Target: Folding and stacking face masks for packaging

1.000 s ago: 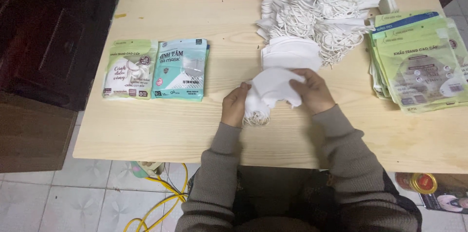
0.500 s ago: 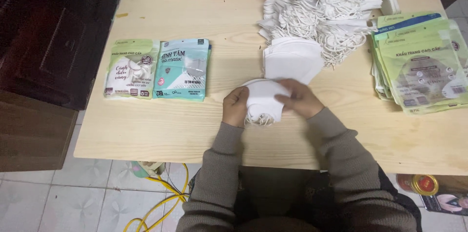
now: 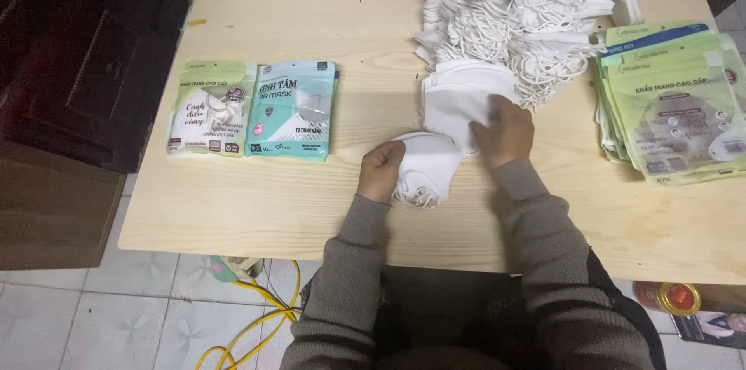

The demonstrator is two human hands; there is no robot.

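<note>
The desk is a light wooden top; I sit at its near edge. A dark wooden cabinet stands beyond the desk's left edge, and a yellow cable lies on the tiled floor below the near-left corner.

Along the far edge, right of centre, a large heap of white masks with tangled ear loops is piled. At the right edge lies a stack of green mask pouches, fanned slightly. Near the left edge two filled packets lie side by side, touching: a green packet outermost and a teal packet just beside it.

A flat stack of folded white masks rests at the near foot of the heap, toward the desk's centre. My right hand lies palm down on the near right corner of this stack, fingers pressed on the top mask; I cannot tell whether they pinch it.

My left hand is clenched around a small bundle of masks, held just above the desk between the flat stack and the near edge, loops hanging below.
</note>
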